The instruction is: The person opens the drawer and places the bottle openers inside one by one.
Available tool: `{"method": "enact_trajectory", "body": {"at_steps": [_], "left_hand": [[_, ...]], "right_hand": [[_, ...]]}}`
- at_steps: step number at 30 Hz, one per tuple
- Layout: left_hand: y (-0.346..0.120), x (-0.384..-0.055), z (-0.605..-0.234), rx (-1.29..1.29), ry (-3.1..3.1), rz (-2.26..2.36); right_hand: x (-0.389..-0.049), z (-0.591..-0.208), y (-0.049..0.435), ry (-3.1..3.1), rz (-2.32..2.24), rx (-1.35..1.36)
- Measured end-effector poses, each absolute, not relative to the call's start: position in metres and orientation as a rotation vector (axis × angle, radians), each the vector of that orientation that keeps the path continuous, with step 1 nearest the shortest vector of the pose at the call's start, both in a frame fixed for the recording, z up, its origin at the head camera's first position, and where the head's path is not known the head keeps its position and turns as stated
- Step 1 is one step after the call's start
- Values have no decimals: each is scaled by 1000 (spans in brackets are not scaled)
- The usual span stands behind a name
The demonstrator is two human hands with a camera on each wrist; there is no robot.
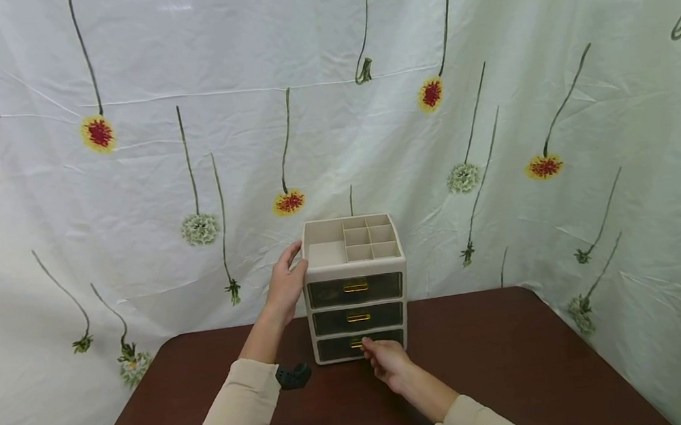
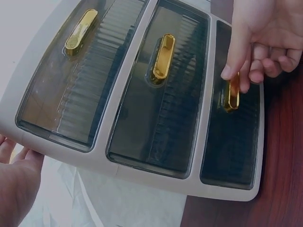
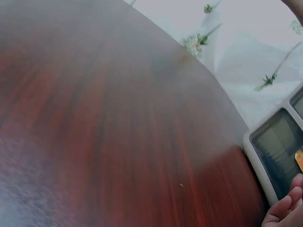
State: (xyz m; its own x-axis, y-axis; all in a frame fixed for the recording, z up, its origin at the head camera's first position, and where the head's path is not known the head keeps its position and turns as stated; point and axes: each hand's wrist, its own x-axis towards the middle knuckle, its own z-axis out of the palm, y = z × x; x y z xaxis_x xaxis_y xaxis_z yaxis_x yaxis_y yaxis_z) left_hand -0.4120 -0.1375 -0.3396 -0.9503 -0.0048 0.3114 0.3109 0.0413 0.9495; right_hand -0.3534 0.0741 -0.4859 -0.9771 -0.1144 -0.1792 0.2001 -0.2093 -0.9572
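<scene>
A cream desktop drawer organizer (image 1: 354, 266) has three dark see-through drawers, each with a gold handle, and open compartments on top. My left hand (image 1: 286, 283) rests against the organizer's upper left side; part of that hand (image 2: 19, 182) shows at the case's edge in the left wrist view. With thumb and forefinger, my right hand (image 1: 388, 364) pinches the gold handle (image 2: 233, 94) of the bottom drawer (image 2: 232, 142). The middle drawer (image 1: 359, 318) and top drawer (image 1: 356, 290) sit flush in the case. In the right wrist view, only some right-hand fingers (image 3: 284, 208) show.
A dark reddish-brown table (image 1: 485, 369) carries the organizer near its back edge. Behind it hangs a white cloth (image 1: 345, 137) printed with flowers. A tiny pale speck (image 3: 181, 185) lies on the tabletop.
</scene>
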Motion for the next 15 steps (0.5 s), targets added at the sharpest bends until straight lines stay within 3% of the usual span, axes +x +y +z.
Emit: {"method": "enact_trajectory", "body": {"at_steps": [15], "left_hand": [[-142, -408, -337, -294, -2181, -1932]], "right_hand": [[-353, -485, 83, 1899, -2183, 21]]}}
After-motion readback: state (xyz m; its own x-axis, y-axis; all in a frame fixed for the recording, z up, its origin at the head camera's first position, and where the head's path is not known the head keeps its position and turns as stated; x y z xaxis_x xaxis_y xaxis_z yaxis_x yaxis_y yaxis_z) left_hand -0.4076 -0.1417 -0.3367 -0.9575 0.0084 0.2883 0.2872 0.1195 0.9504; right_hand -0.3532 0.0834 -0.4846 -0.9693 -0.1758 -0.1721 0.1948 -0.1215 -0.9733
